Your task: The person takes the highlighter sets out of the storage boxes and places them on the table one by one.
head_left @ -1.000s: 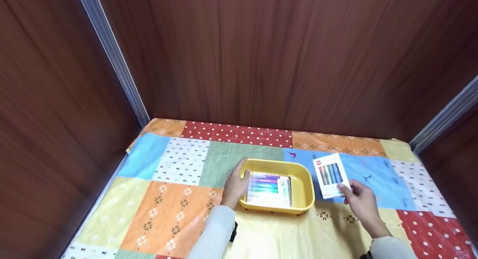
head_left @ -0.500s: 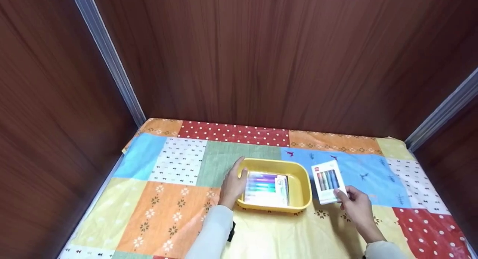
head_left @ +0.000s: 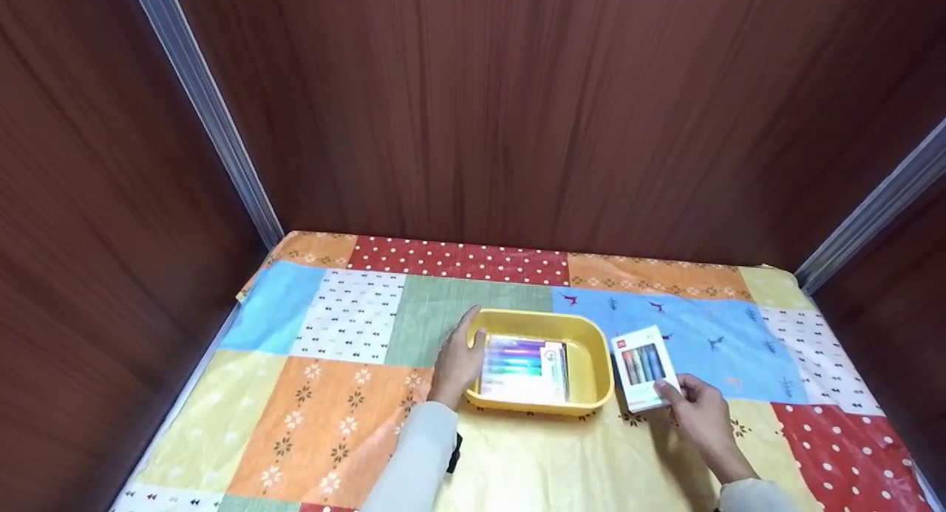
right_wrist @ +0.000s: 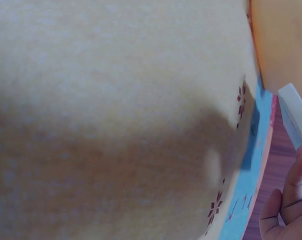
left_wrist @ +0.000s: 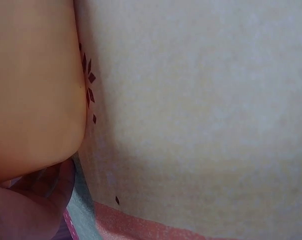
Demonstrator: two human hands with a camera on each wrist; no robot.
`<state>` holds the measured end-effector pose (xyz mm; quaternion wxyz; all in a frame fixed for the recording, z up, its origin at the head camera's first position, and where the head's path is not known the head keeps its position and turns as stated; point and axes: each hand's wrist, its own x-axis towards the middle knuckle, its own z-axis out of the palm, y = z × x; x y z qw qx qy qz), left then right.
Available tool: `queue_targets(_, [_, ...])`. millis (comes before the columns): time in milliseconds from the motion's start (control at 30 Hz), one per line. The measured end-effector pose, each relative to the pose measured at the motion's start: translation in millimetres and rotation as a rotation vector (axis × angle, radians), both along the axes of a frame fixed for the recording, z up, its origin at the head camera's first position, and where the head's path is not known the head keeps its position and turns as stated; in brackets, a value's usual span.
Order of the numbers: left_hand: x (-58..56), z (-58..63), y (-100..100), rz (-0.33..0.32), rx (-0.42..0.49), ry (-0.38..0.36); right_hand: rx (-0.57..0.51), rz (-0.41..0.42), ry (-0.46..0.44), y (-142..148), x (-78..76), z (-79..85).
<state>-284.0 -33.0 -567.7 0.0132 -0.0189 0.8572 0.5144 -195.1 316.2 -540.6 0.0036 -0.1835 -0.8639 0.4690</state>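
My left hand (head_left: pixel 457 364) grips the left end of a yellow plastic basket (head_left: pixel 595 368), thumb over the rim. The left wrist view shows curled fingers (left_wrist: pixel 56 187) against the basket's wall (left_wrist: pixel 36 90). Inside the basket, on its left side, lies a clear-fronted pack of coloured pens (head_left: pixel 514 368), washed out by glare. My right hand (head_left: pixel 702 412) pinches the lower right corner of a flat white box (head_left: pixel 641 397), which has a window showing coloured sticks. That box is tilted, just right of the basket. In the right wrist view only the white box's edge (right_wrist: pixel 296 117) shows.
A patchwork-print cloth (head_left: pixel 340 423) covers the table under the basket. Dark wood-grain panels (head_left: pixel 473 113) stand at the back and both sides, with metal corner strips (head_left: pixel 214 120). Right of the basket the cloth carries the right hand's shadow.
My right hand has brought the white box a little nearer to me, along the basket's right side. The left hand keeps its hold on the basket. The head view has shifted slightly.
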Motion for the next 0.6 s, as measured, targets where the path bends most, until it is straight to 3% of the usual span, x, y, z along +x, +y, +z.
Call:
queue_targets(400, [-1.7,-4.1,-1.4,-0.007,-0.025,-0.003,-0.003,0.018,-0.006,-1.1,-2.1,-5.0])
queue_targets(600, [-1.1,-3.2,-1.2,-0.011,0.012,-0.01,-0.005,0.014,-0.031,0.0,-0.9,-7.9])
